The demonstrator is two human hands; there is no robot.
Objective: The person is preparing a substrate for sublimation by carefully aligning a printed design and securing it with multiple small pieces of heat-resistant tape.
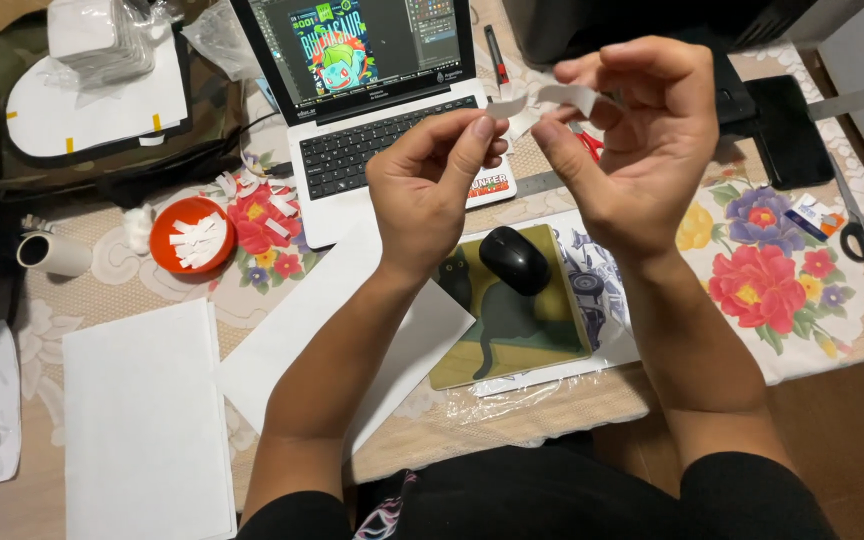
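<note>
White paper strip (564, 97) between 2 hands

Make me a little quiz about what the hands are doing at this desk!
1. True or false: both hands pinch a small white strip above the laptop.
2. What lies in the orange dish? A) coins B) white strips C) buttons
3. Which thing sits on the cat mouse pad?

Key
1. True. The left hand and the right hand hold the small white strip between their fingertips, over the laptop.
2. B. The orange dish holds short white strips.
3. The black mouse sits on the cat mouse pad.
</note>
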